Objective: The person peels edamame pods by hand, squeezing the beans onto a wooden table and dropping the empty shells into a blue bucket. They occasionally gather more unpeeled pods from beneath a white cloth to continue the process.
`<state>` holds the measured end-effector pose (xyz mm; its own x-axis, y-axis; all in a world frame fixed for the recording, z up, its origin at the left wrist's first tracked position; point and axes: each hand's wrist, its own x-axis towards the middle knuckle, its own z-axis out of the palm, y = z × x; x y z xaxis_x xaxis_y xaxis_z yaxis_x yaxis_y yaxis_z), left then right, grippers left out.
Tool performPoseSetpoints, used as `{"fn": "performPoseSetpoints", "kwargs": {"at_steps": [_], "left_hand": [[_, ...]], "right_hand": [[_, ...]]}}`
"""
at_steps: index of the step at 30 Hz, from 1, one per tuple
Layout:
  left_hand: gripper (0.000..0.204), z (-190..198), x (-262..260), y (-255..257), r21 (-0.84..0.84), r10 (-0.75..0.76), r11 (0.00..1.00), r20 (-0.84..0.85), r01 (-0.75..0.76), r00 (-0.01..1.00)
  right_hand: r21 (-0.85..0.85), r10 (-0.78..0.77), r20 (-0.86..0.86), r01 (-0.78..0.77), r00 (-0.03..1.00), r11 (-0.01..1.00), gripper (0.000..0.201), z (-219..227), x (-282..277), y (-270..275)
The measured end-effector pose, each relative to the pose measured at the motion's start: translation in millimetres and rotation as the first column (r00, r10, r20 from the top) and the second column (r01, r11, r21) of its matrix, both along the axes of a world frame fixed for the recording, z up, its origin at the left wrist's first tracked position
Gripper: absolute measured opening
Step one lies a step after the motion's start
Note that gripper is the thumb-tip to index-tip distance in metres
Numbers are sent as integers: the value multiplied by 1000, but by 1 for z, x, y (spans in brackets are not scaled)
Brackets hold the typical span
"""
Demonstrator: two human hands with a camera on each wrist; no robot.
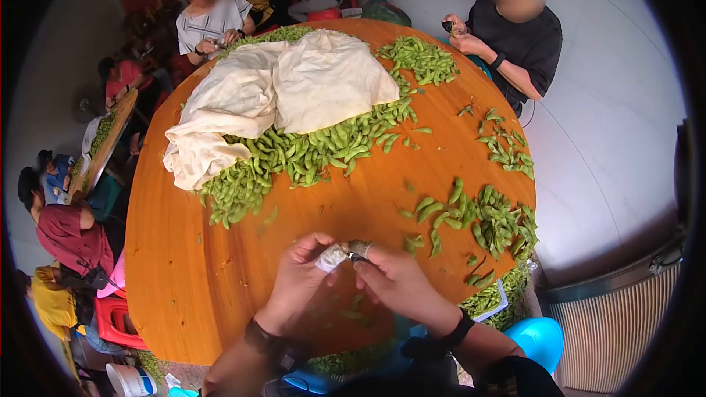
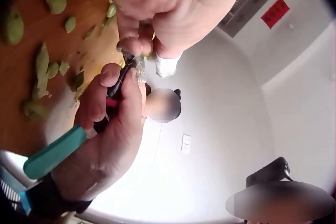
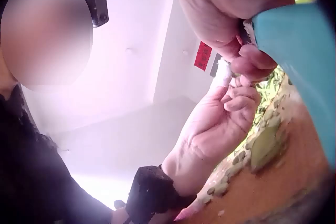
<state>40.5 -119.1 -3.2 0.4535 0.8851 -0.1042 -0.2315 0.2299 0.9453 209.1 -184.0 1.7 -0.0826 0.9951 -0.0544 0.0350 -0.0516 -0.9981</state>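
Note:
Close together over the near edge of the round wooden table (image 1: 220,279), my two hands meet at the fingertips. My left hand (image 1: 298,272), with white tape (image 2: 167,65) wrapped on its thumb, pinches what looks like a green soybean pod (image 2: 150,56), mostly hidden by fingers. In my right hand (image 1: 393,276) is a tool with a teal handle (image 2: 55,153) and black and red parts; its working end is hidden at the fingertips. That handle (image 3: 294,45) is large in the right wrist view. A patterned wrap (image 1: 360,248) covers one right fingertip.
Cream cloths (image 1: 323,81) partly cover a large heap of green pods (image 1: 309,151). Smaller piles of pods (image 1: 504,224) lie on the right. Two people sit across the table, one in black (image 1: 526,44). A blue stool (image 1: 540,342) stands at lower right.

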Motion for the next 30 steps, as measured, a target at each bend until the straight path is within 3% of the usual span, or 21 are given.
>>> {"fn": "performPoseSetpoints", "kwargs": {"at_steps": [2,3,5,6,7,13,17,20,22,30], "left_hand": [[14,-2,-1,0,-45,19,999,23,-18,1000],[16,-4,-2,0,11,-51,999,1,51,999],[17,-11,-3,2,57,-121,991,-19,122,992],[18,-18,-3,6,323,-55,942,-126,93,991],[20,-20,-3,8,567,41,819,-209,87,977],[34,5,-12,-1,559,61,808,-395,187,916],[41,6,-13,-2,551,2,804,-376,222,927],[46,1,-15,0,455,-96,863,-278,219,956],[47,1,-17,1,281,-202,924,-213,258,956],[33,5,-22,4,23,-313,948,-101,317,944]], "right_hand": [[47,-12,20,11,1000,999,14,-10,-5,-2],[41,-14,25,13,1000,999,14,-9,-7,-3],[-128,-43,-39,38,998,991,13,-3,-8,-5],[-134,-45,-32,40,998,990,13,0,-7,-6],[-137,-60,-21,57,998,989,14,2,-6,-7],[-102,-96,-29,92,995,991,15,4,-6,-5],[-107,-101,-76,93,992,990,16,12,-9,-7],[-124,-82,-152,64,985,990,16,8,-6,-9],[-149,-86,-178,60,980,987,16,9,-6,-12],[-204,-102,-309,39,946,978,14,10,-6,-18]]}}
